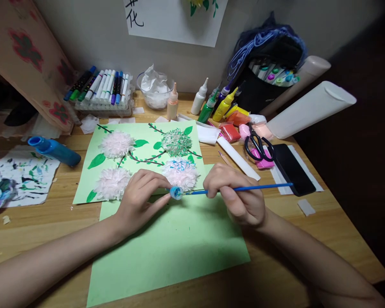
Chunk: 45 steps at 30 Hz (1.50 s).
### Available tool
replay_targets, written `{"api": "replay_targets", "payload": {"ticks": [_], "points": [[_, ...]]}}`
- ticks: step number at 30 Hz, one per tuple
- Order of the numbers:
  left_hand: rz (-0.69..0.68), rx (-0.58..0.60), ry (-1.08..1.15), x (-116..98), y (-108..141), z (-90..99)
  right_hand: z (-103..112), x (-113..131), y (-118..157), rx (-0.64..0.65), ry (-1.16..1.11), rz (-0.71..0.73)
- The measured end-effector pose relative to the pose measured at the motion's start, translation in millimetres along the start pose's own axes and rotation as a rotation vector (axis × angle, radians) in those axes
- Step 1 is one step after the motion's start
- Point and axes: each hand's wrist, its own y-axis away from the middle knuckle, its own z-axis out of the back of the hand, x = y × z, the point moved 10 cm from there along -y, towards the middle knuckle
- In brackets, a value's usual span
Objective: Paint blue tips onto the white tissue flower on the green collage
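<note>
Pale pink, blue-flecked ruffled paper flower [179, 174] lies at a light green sheet's [84, 184] lower right. The left hand [143, 193] pinches a blue plastic cap [176, 193], mouth exposed, presumably for the bristles; the right hand [239, 196] grips a slim blue paintbrush [272, 186] low, probably for control.

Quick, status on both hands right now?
Left hand: closed, pinching a small blue cap between thumb and fingers.
Right hand: closed, holding a blue-handled paintbrush, its tip at the cap.
</note>
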Motion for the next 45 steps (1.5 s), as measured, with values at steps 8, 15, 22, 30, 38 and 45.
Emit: {"api": "replay_targets", "payload": {"ticks": [8,15,22,30,38,45], "points": [[-0.003,-0.010,0.006,-0.5,-0.3,0.6,-9.9,13.3,0.8,0.085,0.097,0.095],[-0.011,-0.001,0.005,-0.2,0.9,-0.4,-5.7,11.0,-1.1,0.046,0.088,0.061],[-0.013,0.011,0.002,-1.1,0.3,-0.7,1.0,1.8,1.9,-0.013,-0.007,-0.021],[-0.010,0.008,0.009,-0.8,1.7,1.3,52.0,-52.3,6.7,-0.428,-0.383,-0.290],[0.000,0.013,0.010,-0.3,-0.1,1.5,60.7,-150.5,48.1,-0.586,-0.511,-0.603],[0.027,0.034,0.004,2.5,-0.3,2.0,61.3,-167.8,62.4,-0.585,-0.515,-0.636]]}}
